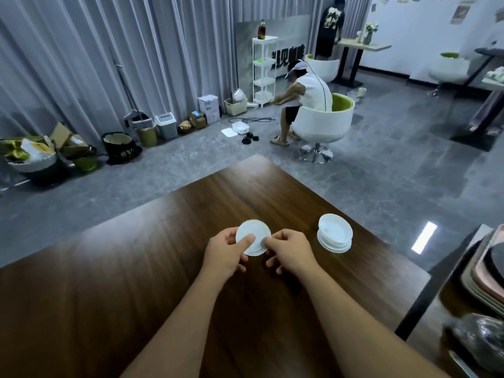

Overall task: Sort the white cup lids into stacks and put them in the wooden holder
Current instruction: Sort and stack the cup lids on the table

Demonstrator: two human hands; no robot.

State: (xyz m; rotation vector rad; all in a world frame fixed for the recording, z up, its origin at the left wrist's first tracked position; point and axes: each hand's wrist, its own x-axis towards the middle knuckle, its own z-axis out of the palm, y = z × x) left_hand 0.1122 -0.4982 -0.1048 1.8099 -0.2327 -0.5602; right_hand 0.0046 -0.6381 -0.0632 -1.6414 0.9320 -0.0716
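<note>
**Two hands on one lid, stack to the right**

Two hands hold a single white lid [253, 237] just above a dark wood desk [136, 268]. Left hand [226, 252] pinches the lid's left edge, thumb on top. Right hand [290, 251] pinches the right edge with thumb and forefinger, other fingers curled under. Both forearms come in from the bottom of the view.

Desk: dark brown wood grain, glossy, far corner pointing away from the camera. A stack of lids [335, 233] sits on it to the right of the hands, apart from them, top lid slightly off-centre. Wooden holder not seen in view.

Room: grey polished tile floor [395, 170], grey curtains [95, 50] along the left wall, white wall at far right. Along the curtain base: boxes, bins and baskets [81, 148], a broom and dustpan. White shelf rack [264, 70] with a bottle [261, 30] on top. A seated person [305, 96] in a white-and-green swivel chair [324, 124] leans toward the rack; cable and small items on the floor near their feet. Another person [331, 25] stands at a far table [362, 47] with a vase. At right edge, a stack of trays [488, 271] on another surface, plus something clear and shiny below it, too blurred to tell.
</note>
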